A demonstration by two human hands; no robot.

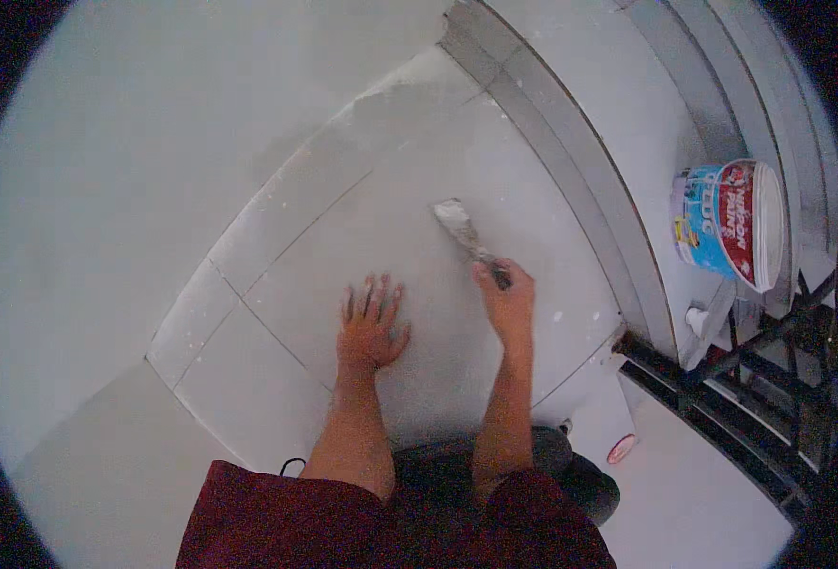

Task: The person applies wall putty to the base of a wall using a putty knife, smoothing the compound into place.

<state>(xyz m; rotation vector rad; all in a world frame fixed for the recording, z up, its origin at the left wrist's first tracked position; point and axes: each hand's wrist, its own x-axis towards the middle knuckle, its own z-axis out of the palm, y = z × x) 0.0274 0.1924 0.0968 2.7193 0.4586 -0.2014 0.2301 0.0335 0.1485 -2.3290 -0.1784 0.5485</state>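
Note:
My right hand [508, 303] is closed round the dark handle of a putty knife [457, 224]. Its blade is smeared with white and points away from me, up and to the left, over the tiled floor [291, 313]. Whether the blade touches the tile I cannot tell. To the left of it, my left hand [372, 327] lies palm down on the tiles with its fingers spread, holding nothing. Whitish marks show on its fingertips. Small white specks and splashes dot the tiles.
Steps [571, 123] rise along the right side. A blue and red paint bucket [722, 223] stands on one of them. Black metal railing bars [770, 351] are at the lower right, near a small round red-and-white object [621, 449]. A pale wall [182, 123] borders the floor on the left.

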